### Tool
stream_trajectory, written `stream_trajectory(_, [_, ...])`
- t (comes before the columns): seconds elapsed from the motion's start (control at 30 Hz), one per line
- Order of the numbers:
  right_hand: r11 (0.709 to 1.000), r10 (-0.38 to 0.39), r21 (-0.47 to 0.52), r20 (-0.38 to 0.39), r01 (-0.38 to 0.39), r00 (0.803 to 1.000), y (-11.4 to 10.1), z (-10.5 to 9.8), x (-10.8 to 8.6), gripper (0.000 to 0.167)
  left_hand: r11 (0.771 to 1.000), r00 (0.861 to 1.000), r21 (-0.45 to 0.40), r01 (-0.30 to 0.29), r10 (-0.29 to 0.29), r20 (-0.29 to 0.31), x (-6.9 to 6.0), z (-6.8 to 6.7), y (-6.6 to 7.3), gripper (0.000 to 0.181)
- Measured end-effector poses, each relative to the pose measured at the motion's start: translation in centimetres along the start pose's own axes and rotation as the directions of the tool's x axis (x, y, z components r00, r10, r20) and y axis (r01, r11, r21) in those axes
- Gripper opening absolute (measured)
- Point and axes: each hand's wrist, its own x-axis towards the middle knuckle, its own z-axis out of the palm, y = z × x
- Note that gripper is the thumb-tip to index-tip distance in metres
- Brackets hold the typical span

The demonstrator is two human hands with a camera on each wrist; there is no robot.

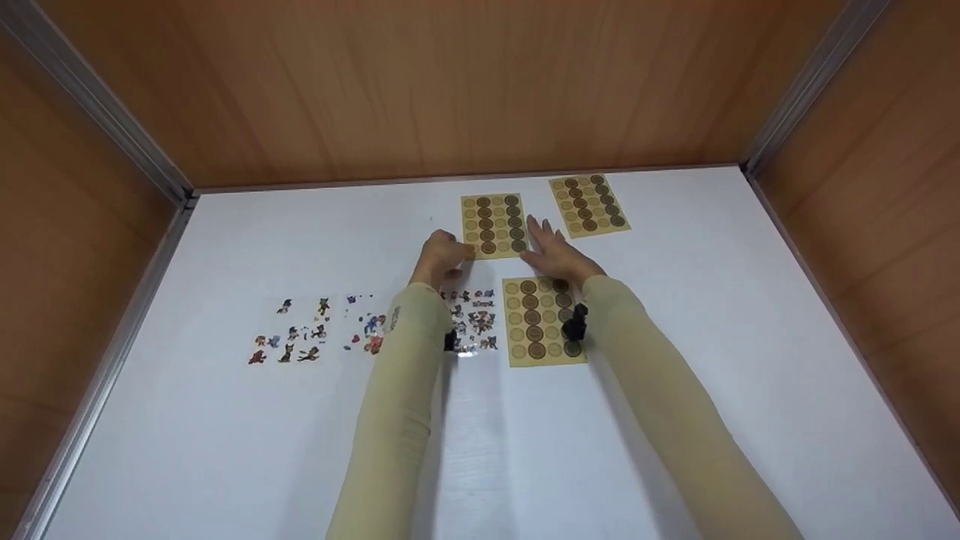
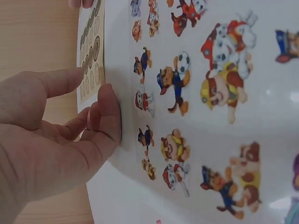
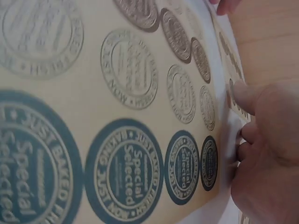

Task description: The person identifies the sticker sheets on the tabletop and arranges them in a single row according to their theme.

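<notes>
A tan sheet of round stickers (image 1: 495,223) lies flat toward the back of the table, between my two hands. My left hand (image 1: 442,259) is at its near left corner, the thumb resting on the edge and the other fingers loosely bent beside it. At the right edge lies my right hand (image 1: 559,259), its fingers stretched out and the thumb by the near right corner. In the right wrist view a second tan sticker sheet (image 3: 126,163) lies below that wrist, its labels reading "Just baked fresh". A clear sheet of cartoon puppy stickers (image 2: 224,84) lies under the left wrist.
Another tan sticker sheet (image 1: 590,205) lies tilted at the back right. More clear cartoon sticker sheets (image 1: 289,334) lie to the left in a row, one partly behind my left sleeve. Wooden panels (image 1: 450,90) wall the white table (image 1: 750,360) at the back and sides.
</notes>
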Motion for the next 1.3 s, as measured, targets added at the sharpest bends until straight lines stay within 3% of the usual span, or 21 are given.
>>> stream_trajectory(0.17, [1.0, 0.003, 0.031, 0.048, -0.005, 0.999, -0.1, 0.2, 0.0, 0.076, 0.998, 1.0, 0.059, -0.014, 0.014, -0.015, -0.2, 0.1, 0.0, 0.061])
stream_trajectory(0.43, [0.999, 0.043, 0.025, 0.055, -0.044, 0.998, -0.6, 0.3, -0.3, 0.083, 0.985, 0.997, 0.17, -0.026, 0.039, -0.072, -0.7, 0.4, 0.1, 0.066])
stream_trajectory(0.67, [0.995, 0.064, 0.072, 0.073, -0.07, 0.995, -0.5, 0.2, -0.5, 0.085, 0.975, 0.992, 0.22, -0.042, 0.066, -0.107, -1.2, 1.0, 0.3, 0.076])
stream_trajectory(0.93, [0.992, 0.079, 0.095, 0.092, -0.088, 0.993, -0.4, 0.3, -0.9, 0.082, 0.909, 0.963, 0.406, -0.095, 0.187, -0.194, -2.4, 2.7, 0.6, 0.087])
stream_trajectory(1.17, [0.994, 0.068, 0.077, 0.098, -0.075, 0.993, -0.4, 0.1, -1.0, 0.081, 0.857, 0.947, 0.507, -0.095, 0.234, -0.22, -2.8, 3.3, 0.8, 0.092])
stream_trajectory(1.3, [0.995, 0.074, 0.066, 0.1, -0.081, 0.992, -0.5, 0.0, -1.0, 0.08, 0.854, 0.946, 0.513, -0.092, 0.235, -0.222, -2.8, 3.5, 0.8, 0.088])
